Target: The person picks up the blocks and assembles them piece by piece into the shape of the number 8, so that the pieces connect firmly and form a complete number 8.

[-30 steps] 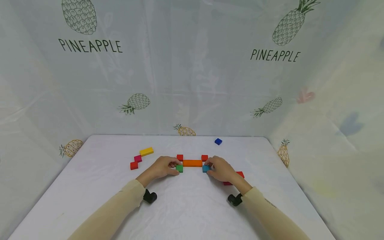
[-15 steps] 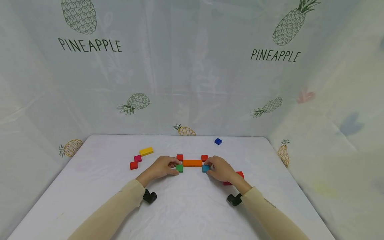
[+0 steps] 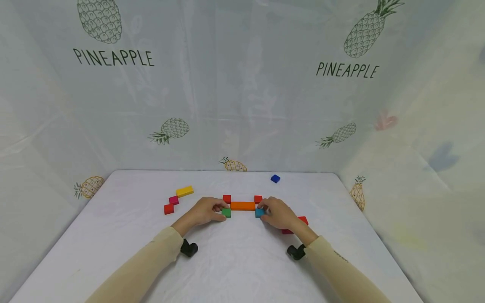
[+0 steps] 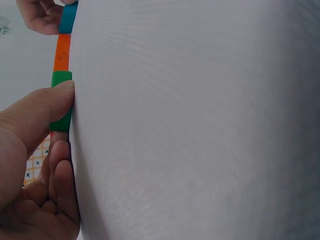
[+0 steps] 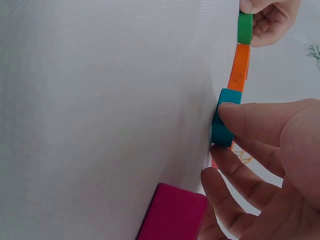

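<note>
My left hand [image 3: 206,210] pinches a green block [image 3: 226,213] at the near left corner of a long orange block [image 3: 243,206]. At the near right corner, my right hand [image 3: 279,213] pinches a blue block [image 3: 259,213]. One small red block [image 3: 227,198] sits at the orange block's far left corner, and another red block [image 3: 258,199] at its far right corner. In the left wrist view the thumb lies across the green block [image 4: 62,100]. The right wrist view shows the thumb on the near face of the blue block [image 5: 226,117].
On the left lie a yellow block [image 3: 185,191], a magenta block [image 3: 173,200] and a red block [image 3: 169,209]. A dark blue block [image 3: 275,179] is near the far edge. A red block [image 3: 303,220] and a magenta block [image 5: 172,212] lie by my right forearm, partly hidden.
</note>
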Motion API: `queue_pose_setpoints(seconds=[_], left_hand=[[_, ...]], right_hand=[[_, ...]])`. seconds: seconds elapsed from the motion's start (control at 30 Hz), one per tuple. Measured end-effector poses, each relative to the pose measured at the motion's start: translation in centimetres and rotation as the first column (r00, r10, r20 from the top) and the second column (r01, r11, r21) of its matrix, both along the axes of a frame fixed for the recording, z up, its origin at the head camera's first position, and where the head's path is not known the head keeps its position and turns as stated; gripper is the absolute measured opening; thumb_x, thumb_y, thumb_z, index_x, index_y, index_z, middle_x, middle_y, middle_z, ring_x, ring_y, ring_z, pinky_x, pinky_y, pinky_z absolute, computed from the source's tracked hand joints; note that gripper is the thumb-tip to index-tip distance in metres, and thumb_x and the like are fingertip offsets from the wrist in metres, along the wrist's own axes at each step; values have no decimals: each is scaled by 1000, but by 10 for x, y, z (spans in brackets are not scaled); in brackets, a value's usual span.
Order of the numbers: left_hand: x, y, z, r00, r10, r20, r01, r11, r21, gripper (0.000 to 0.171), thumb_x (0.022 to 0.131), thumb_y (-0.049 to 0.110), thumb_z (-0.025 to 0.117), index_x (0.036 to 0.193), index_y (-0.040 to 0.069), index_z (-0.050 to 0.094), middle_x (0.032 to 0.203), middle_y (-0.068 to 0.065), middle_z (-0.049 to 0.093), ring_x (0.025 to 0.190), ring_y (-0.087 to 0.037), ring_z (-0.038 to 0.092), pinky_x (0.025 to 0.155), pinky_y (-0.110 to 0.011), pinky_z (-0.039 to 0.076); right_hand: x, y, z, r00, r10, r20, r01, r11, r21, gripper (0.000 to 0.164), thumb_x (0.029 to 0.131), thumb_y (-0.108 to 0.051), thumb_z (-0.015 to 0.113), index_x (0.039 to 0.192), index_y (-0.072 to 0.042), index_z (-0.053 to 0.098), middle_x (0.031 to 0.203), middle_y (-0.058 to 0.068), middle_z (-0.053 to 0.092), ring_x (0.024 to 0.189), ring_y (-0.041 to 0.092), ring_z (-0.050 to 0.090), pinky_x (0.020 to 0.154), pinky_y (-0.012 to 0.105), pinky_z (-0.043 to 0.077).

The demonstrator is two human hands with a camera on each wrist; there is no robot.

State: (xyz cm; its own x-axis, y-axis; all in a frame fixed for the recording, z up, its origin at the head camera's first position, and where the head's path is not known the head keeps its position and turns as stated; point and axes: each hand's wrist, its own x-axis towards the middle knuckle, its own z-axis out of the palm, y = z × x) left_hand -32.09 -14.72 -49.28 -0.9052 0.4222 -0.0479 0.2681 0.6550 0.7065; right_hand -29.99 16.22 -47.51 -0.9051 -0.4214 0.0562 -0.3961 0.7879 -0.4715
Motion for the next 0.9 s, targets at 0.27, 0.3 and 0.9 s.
queue_pose_setpoints(seconds=[0.27, 0.3, 0.9], left_hand=[[1, 0, 0, 1000, 3, 4, -3, 1000, 5, 30, 90, 20, 87, 118, 22, 78, 96, 4, 64, 96, -17, 56, 84, -32, 50], [1, 0, 0, 1000, 3, 5, -3, 1000, 6, 30, 90, 20, 87, 118, 22, 78, 96, 4, 64, 96, -17, 56, 84, -32, 50], [0, 1, 0, 1000, 5, 4, -5, 1000, 5, 30, 90, 20, 87, 118, 22, 78, 96, 4, 64, 96, -17, 56, 85, -32, 50]], right_hand=[[0, 0, 0, 1000, -1, 7, 1, 1000, -6, 26, 93, -12, 83, 117, -12, 73, 105, 1, 69, 98, 20, 61, 95, 43, 56], [0, 0, 0, 1000, -2, 8, 2, 1000, -5, 26, 93, -12, 83, 117, -12, 73, 105, 2, 69, 98, 20, 61, 94, 43, 56], [3, 10, 10, 997, -47, 65, 49, 998, -36, 30, 94, -15, 82, 122, -13, 73, 114, 4, 70, 103, 22, 63, 95, 44, 58]])
